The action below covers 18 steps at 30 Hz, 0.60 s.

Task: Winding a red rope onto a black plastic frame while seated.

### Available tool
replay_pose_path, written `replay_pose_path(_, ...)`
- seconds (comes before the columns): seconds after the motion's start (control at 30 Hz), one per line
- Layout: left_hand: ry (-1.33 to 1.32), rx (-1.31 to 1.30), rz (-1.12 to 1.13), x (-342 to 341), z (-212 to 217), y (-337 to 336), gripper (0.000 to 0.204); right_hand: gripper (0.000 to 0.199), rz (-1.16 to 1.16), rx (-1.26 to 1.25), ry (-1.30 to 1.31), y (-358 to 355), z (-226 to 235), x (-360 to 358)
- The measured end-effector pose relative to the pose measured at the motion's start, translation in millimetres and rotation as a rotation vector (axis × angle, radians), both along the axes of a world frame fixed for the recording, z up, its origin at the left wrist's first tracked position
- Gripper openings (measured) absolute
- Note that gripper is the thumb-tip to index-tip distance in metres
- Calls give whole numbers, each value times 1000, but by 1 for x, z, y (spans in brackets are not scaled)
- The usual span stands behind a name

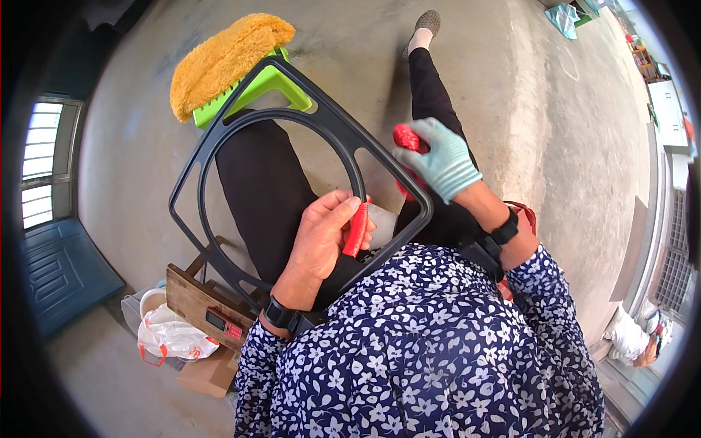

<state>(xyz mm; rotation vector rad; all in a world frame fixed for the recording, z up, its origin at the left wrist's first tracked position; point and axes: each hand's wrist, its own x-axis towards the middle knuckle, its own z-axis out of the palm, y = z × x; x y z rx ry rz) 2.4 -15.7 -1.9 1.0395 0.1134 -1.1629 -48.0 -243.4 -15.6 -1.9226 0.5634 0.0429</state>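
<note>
A dark plastic frame with a large round opening rests across my lap. My left hand, bare, grips the frame's inner ring near me, with a red cord pressed under the thumb and fingers. In a pale blue glove, my right hand is closed on a bundle of the same red cord just past the frame's right edge. The cord runs from that bundle down behind the frame toward my left hand.
A green plastic stool with a yellow fluffy pad stands on the concrete floor ahead. At lower left are a wooden board, a small scale, a white plastic bag and a cardboard box. Another person crouches at far right.
</note>
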Motion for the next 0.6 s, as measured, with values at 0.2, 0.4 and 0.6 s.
replay_pose_path(0.2,112,-31,-109,-6,-3,-5,28,36,-160,586,-127,21,-28,40)
replay_pose_path(0.4,115,-151,-93,-10,-5,-5,27,41,139,1696,-76,35,13,22)
replay_pose_path(0.6,52,-5,-66,-12,-2,-4,18,47,355,1513,-62,24,13,20)
